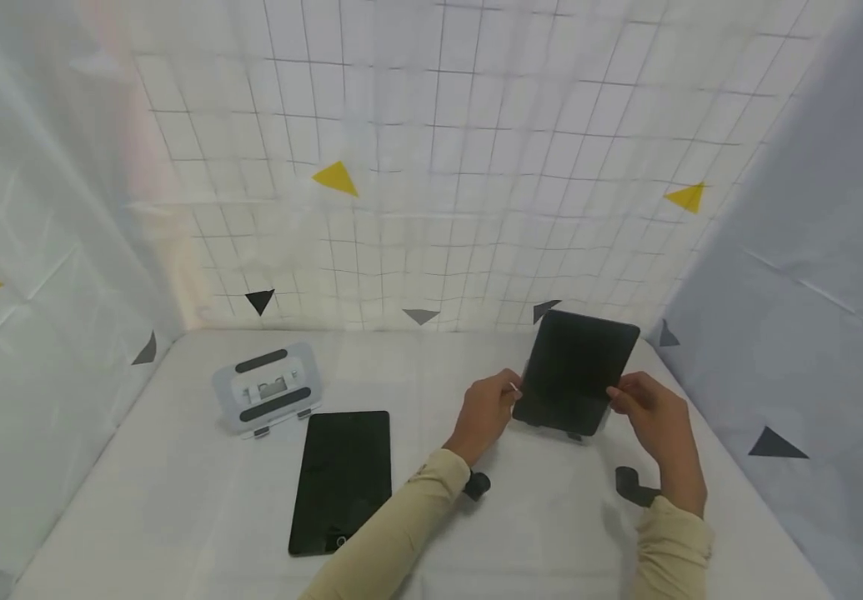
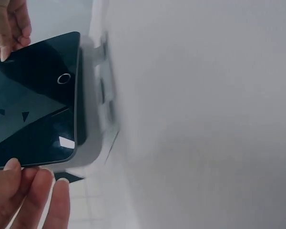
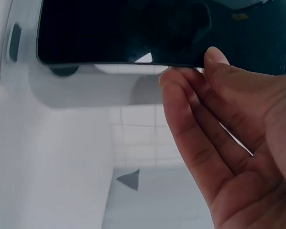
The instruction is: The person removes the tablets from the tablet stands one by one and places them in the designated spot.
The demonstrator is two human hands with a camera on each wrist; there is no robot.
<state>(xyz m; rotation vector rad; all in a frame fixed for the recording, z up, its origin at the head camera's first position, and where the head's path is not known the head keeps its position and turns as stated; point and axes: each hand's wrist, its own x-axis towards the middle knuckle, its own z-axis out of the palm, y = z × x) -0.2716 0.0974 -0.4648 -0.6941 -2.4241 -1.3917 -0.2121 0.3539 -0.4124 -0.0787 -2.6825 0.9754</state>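
A black tablet [image 1: 576,371] leans back on a pale stand, of which only the lower edge [image 1: 551,432] shows in the head view. My left hand [image 1: 485,414] pinches the tablet's left edge. The opposite edge is pinched between thumb and fingers of my right hand [image 1: 652,417]. In the left wrist view a round button [image 2: 64,78] marks the tablet's lower end, near the stand's front lip [image 2: 105,90]. From the right wrist the stand's grey-white plate [image 3: 100,88] appears behind the tablet, with a dark pad [image 3: 64,71] partly covered.
A second black tablet [image 1: 344,475] lies flat on the white table [image 1: 176,500], left of my left forearm. Behind it is another grey-white stand [image 1: 269,390] with two dark strips. White sheets hang at the back [image 1: 401,208] and both sides.
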